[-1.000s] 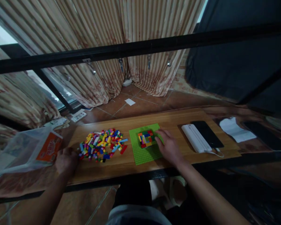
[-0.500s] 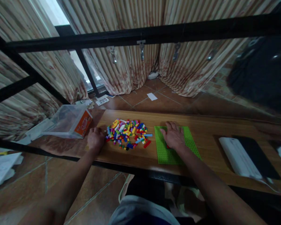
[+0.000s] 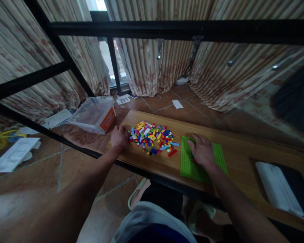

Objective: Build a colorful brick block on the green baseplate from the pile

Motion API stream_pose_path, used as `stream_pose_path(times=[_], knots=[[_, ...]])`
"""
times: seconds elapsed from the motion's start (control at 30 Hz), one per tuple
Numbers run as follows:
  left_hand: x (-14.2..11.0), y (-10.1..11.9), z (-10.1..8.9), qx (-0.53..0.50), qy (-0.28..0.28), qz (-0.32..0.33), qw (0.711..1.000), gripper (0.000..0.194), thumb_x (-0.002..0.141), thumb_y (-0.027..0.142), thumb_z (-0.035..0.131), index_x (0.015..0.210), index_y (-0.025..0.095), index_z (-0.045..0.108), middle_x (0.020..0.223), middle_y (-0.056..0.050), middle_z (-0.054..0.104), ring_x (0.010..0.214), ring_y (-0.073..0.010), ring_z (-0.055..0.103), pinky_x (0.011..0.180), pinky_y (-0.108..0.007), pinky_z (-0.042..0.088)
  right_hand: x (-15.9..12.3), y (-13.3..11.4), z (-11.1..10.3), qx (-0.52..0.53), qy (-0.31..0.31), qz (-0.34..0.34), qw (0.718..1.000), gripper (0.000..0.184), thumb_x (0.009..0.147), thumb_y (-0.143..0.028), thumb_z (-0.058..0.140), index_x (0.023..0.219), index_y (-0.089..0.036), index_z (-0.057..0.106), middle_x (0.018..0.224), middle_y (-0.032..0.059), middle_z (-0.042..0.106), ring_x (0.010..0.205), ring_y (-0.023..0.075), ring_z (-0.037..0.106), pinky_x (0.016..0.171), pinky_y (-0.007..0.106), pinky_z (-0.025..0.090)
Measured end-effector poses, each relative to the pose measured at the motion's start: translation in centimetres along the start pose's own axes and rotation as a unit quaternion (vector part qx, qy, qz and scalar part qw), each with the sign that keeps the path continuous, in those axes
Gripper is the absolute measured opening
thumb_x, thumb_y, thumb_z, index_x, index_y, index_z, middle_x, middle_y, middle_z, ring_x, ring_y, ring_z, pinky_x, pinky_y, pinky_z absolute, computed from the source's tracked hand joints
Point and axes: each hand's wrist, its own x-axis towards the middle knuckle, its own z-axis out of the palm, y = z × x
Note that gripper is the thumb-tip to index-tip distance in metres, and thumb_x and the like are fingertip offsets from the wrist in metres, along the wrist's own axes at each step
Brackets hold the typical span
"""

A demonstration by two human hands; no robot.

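Note:
My left hand point(image 3: 119, 137) rests on the wooden table at the left edge of a pile of bricks point(image 3: 152, 136). Its fingers are curled in, and whatever they may hold is hidden. The small toy building bricks lie loose in many colours, with light blue and red long ones at the pile's right side. Palm down over a green studded baseplate point(image 3: 187, 168) is my right hand point(image 3: 202, 150), fingers stretched forward and slightly apart. A red brick point(image 3: 194, 160) shows on the baseplate beside that palm, partly covered by the hand.
A clear plastic box point(image 3: 91, 116) with an orange label stands left of the table point(image 3: 152, 165). At the table's right lie a white object point(image 3: 276, 184) and a dark flat one point(image 3: 294, 182). Black metal bars point(image 3: 167, 29) cross in front of curtains. Papers lie on the tiled floor.
The camera view has turned to the left, so the table and its contents appear further right. Both hands keep nearly the same places, at the pile and on the baseplate.

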Motion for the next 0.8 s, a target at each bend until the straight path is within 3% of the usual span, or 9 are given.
stream_pose_path(times=[0.13,0.23,0.5,0.8], knots=[[0.1,0.0,0.0,0.003,-0.004,-0.004,1.000,0.032,0.088,0.018,0.042,0.110,0.012,0.063,0.112,-0.016,0.058,0.103,-0.0278,0.057,0.086,-0.037,0.044,-0.9,-1.4,0.2,0.032,0.027,-0.077,0.996,0.043,0.096,-0.035,0.036,0.126,-0.017,0.060,0.137,0.0137,0.054,0.126,0.0289,0.045,0.106,0.048,0.034],[0.1,0.0,0.1,0.007,-0.002,-0.003,1.000,0.032,0.088,0.018,0.041,0.110,0.012,0.064,0.113,-0.016,0.058,0.103,-0.0279,0.058,0.085,-0.036,0.045,-1.5,-3.3,0.6,0.024,0.007,-0.108,0.994,0.038,0.095,-0.030,0.038,0.119,-0.020,0.066,0.138,0.0117,0.053,0.127,0.0292,0.044,0.106,0.050,0.032],[0.2,0.1,0.2,0.014,0.002,-0.003,1.000,0.033,0.088,0.020,0.041,0.111,0.012,0.064,0.112,-0.015,0.059,0.102,-0.0283,0.059,0.085,-0.037,0.045,-1.1,-5.6,0.7,-0.018,-0.012,-0.100,0.995,0.032,0.096,-0.032,0.044,0.113,-0.026,0.070,0.140,0.0110,0.052,0.131,0.0312,0.037,0.105,0.053,0.029],[0.4,-0.2,0.4,0.017,0.005,-0.002,1.000,0.034,0.088,0.022,0.039,0.110,0.015,0.064,0.112,-0.015,0.059,0.101,-0.0288,0.059,0.084,-0.037,0.046,-0.7,-6.7,0.7,0.049,0.016,-0.118,0.992,0.016,0.090,-0.023,0.055,0.092,-0.022,0.070,0.119,0.0069,0.065,0.114,0.0256,0.048,0.097,0.040,0.035]])
